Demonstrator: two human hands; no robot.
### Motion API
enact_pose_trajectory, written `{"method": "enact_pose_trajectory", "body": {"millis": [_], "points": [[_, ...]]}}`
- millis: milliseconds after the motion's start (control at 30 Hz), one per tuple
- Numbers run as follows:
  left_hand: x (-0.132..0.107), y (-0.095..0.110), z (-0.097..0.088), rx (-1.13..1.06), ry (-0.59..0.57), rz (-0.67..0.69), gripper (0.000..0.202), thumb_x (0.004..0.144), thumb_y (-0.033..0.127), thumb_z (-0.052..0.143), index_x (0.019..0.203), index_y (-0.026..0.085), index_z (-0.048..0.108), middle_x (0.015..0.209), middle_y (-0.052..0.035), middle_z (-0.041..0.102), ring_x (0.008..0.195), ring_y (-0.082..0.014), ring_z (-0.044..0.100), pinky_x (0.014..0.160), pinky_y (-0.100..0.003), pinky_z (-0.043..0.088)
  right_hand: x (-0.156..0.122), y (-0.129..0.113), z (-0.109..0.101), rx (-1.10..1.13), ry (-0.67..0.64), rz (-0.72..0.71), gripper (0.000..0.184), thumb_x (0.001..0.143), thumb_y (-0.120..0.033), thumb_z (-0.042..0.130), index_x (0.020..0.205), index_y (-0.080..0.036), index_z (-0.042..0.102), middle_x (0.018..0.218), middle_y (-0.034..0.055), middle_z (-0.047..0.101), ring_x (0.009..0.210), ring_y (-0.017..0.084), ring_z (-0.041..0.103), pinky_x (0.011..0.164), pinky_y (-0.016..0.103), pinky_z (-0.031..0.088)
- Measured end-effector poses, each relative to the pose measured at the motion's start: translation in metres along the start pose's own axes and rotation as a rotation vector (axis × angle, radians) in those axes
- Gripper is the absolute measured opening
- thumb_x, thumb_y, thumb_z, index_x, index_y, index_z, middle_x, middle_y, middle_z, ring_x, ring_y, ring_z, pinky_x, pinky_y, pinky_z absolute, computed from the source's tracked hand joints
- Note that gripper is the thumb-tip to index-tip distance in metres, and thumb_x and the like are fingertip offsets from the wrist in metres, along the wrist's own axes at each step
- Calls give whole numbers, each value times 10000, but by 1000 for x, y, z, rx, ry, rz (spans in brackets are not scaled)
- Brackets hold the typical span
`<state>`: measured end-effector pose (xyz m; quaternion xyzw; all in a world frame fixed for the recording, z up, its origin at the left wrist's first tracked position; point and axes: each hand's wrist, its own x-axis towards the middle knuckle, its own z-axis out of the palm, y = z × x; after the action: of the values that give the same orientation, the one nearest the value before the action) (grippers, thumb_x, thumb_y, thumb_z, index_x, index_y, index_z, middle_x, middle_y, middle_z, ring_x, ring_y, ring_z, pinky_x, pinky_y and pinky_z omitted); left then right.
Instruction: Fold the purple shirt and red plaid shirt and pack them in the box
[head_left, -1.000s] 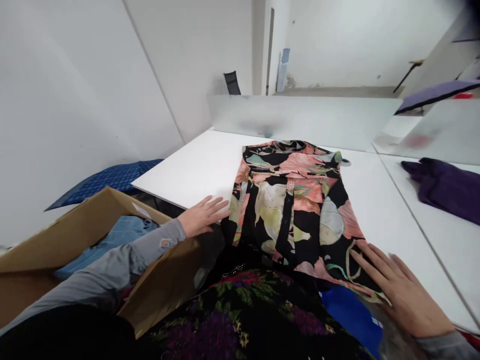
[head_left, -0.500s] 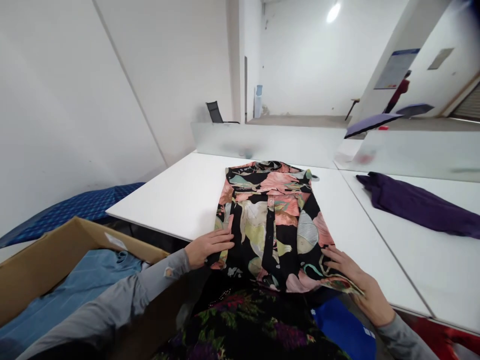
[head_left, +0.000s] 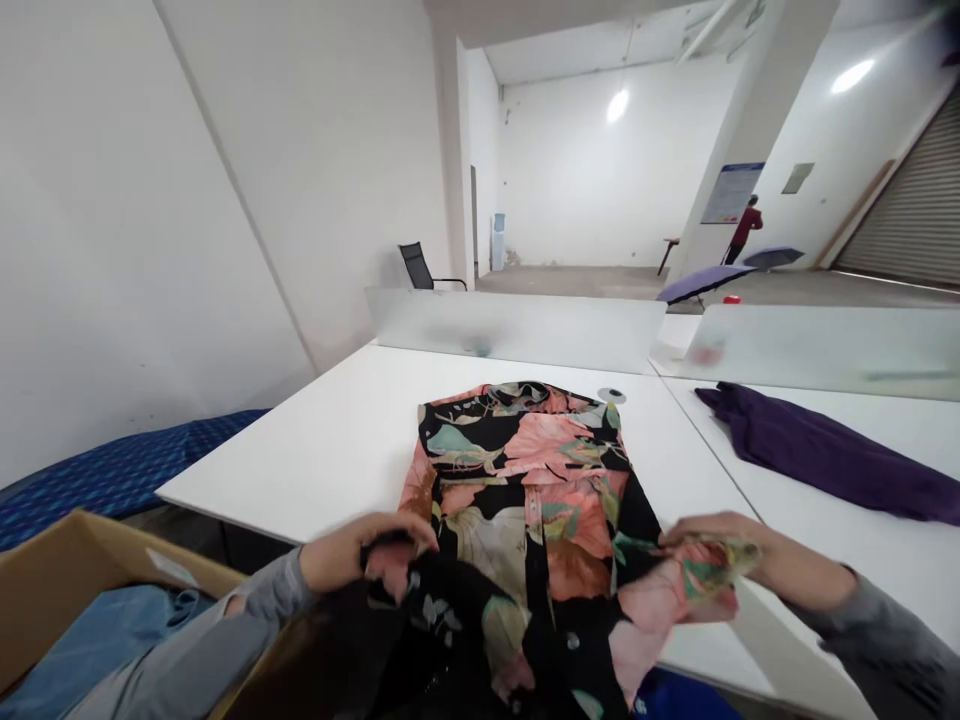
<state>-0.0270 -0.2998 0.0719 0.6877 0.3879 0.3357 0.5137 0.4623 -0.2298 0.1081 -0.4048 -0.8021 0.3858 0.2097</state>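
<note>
By the left hand (head_left: 352, 552) and right hand (head_left: 776, 562), the lower corners of the floral garment (head_left: 517, 535) are gripped and held up at the near edge of the surface (head_left: 330, 430); its collar (head_left: 521, 395) lies toward the far edge. Both corners are best held level, the cloth evenly taut. The far edge is bordered by a frosted screen (head_left: 525, 322); a chair (head_left: 415, 267) is seen behind.

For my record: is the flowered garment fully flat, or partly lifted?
Partly lifted: the left hand and right hand hold up the near edge of the garment; its collar lies on the table.
</note>
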Motion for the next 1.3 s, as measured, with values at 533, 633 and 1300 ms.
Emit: {"method": "enact_pose_trajectory", "body": {"millis": [533, 633, 1300], "points": [[237, -113, -109, -345, 728, -187, 361, 493, 316, 810, 753, 120, 653, 639, -60, 689, 705, -254, 678, 740, -415, 543, 247, 170, -38, 228, 570, 264, 326, 567, -460, 720, 747, -191, 684, 806, 61, 732, 824, 242, 654, 828, 379, 523], [235, -119, -114, -220, 808, -158, 435, 571, 409, 764, 889, 134, 653, 748, -38, 711, 788, -228, 672, 788, -373, 533, 248, 169, -43, 172, 622, 116, 416, 661, -487, 636, 931, -176, 694, 952, 62, 726, 929, 229, 640, 871, 360, 502], [117, -94, 26, 1275, 118, 224, 504, 971, 413, 402, 1458, 290, 364, 1530, -68, 353, 1406, -339, 268, 1100, -586, 286, 198, 135, 27, -935, 251, 73, 521, 943, -484, 352, 1412, -289, 465, 1495, 60, 406, 1355, 348, 321, 1007, 592, 349]]}}
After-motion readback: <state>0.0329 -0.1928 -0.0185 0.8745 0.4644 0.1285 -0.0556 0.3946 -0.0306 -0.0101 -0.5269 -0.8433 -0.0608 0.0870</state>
